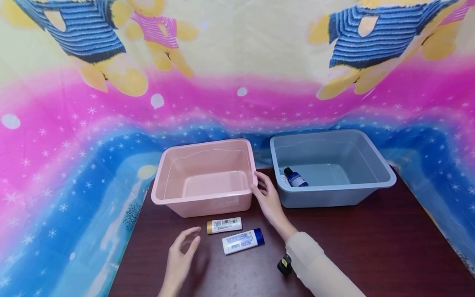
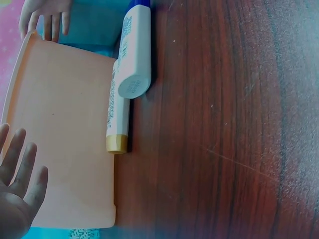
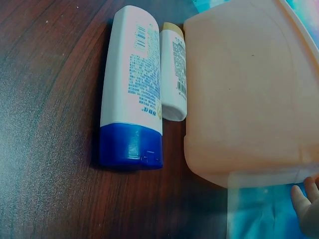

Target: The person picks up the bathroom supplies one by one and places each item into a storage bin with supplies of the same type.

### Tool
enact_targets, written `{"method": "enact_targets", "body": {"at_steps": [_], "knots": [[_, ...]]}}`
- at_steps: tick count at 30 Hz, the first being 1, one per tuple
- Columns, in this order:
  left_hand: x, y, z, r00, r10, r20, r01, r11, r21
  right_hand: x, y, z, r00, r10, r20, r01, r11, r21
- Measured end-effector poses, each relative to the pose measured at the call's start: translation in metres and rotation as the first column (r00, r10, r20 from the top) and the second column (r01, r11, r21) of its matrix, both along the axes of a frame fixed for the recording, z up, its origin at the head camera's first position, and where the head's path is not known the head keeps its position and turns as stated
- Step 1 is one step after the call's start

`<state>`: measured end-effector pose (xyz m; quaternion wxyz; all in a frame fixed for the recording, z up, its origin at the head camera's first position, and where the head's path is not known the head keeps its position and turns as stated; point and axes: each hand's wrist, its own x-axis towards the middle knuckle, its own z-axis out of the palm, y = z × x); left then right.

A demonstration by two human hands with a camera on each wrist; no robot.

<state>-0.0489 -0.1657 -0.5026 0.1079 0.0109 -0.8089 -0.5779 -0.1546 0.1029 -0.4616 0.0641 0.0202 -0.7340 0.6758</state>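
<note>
My right hand (image 1: 268, 198) is at the right rim of a pink basin (image 1: 213, 203), its fingertips touching or very near the edge. In the left wrist view those fingers look straight. Left of two bottles hovers my left hand (image 1: 179, 258), fingers loosely bent and holding nothing. The nearer bottle, white with a blue cap (image 1: 243, 241), lies on its side. Beside it, closer to the basin, is a smaller white bottle with a gold cap (image 1: 224, 225). The wrist views show both bottles (image 2: 134, 55) lying along the basin's front wall (image 3: 244, 89).
To the right stands a blue-grey basin (image 1: 334, 196) with a dark blue bottle (image 1: 297, 180) and a partly hidden white item inside. Both basins rest on a dark wooden table (image 1: 371, 247). A patterned cloth (image 1: 237, 99) hangs behind and along the sides.
</note>
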Motion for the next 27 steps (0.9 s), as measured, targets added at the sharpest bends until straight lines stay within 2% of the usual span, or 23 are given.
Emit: {"method": "enact_targets", "body": {"at_steps": [4, 6, 15, 19, 27], "knots": [[0.001, 0.002, -0.001, 1.0, -0.011, -0.005, 0.011, 1.0, 0.003, 0.007, -0.003, 0.017, 1.0, 0.008, 0.015, -0.008, 1.0, 0.013], [0.001, 0.002, -0.002, 1.0, -0.013, -0.003, 0.013, 1.0, 0.0, 0.008, -0.004, 0.021, 1.0, 0.009, 0.022, -0.009, 0.999, 0.031], [-0.003, 0.009, -0.006, 1.0, -0.014, 0.008, 0.014, 0.999, -0.04, -0.009, -0.004, -0.017, 1.0, -0.018, 0.013, 0.018, 1.0, 0.023], [-0.003, 0.015, -0.008, 0.999, -0.027, -0.032, 0.025, 0.998, -0.062, -0.01, -0.003, -0.021, 1.0, -0.029, 0.003, 0.029, 0.999, 0.035], [-0.005, 0.016, -0.009, 0.994, -0.111, -0.01, 0.109, 0.988, -0.113, -0.011, -0.001, -0.024, 1.0, -0.023, 0.011, 0.023, 0.999, 0.039]]}}
